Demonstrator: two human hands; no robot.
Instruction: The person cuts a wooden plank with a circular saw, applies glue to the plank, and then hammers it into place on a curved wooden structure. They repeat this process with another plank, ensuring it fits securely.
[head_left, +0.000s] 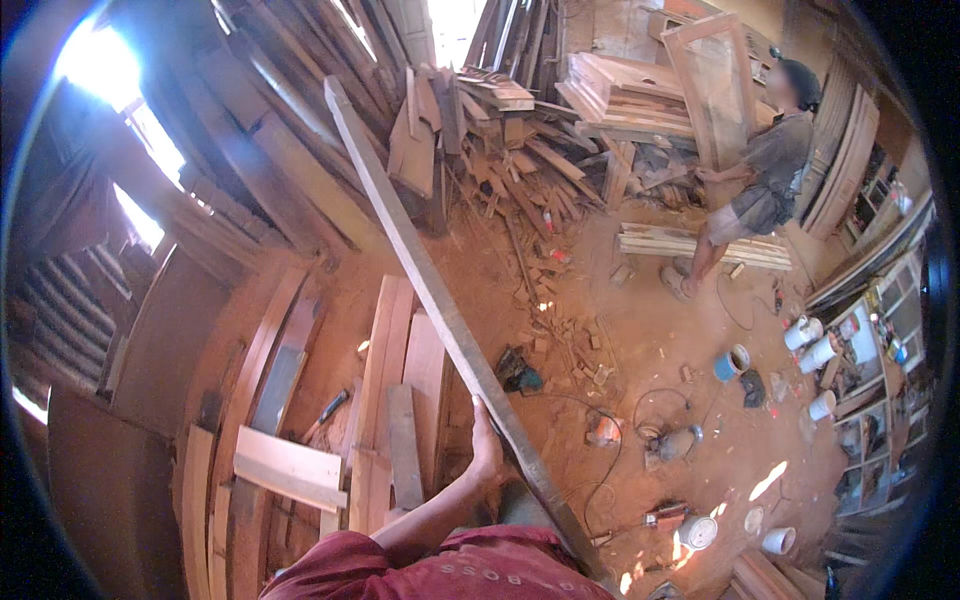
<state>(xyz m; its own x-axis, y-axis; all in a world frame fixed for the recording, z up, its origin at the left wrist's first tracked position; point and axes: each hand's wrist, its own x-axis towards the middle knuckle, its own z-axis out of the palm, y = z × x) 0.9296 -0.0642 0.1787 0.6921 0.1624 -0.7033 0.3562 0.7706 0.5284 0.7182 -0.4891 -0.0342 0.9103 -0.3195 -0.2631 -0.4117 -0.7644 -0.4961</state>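
Note:
A long, narrow wooden beam (415,255) slants across the view, from the timber stacks at the far left of centre down past my body at lower right. My left hand (486,445) is closed on the beam's left edge, the thumb lying along it and the other fingers mostly hidden. My right hand is out of view. Just left of my forearm, a short grey board (404,445) rests on reddish planks (375,400). A pale short board (288,465) lies crosswise over other planks farther left.
Scrap wood (510,150) is heaped at the back. A person (775,150) stands at back right beside a framed wooden panel (708,90). Cords, a blue bucket (731,363), white buckets (698,532) and tools sit on the dusty floor. A dark-handled tool (328,412) lies among the left planks.

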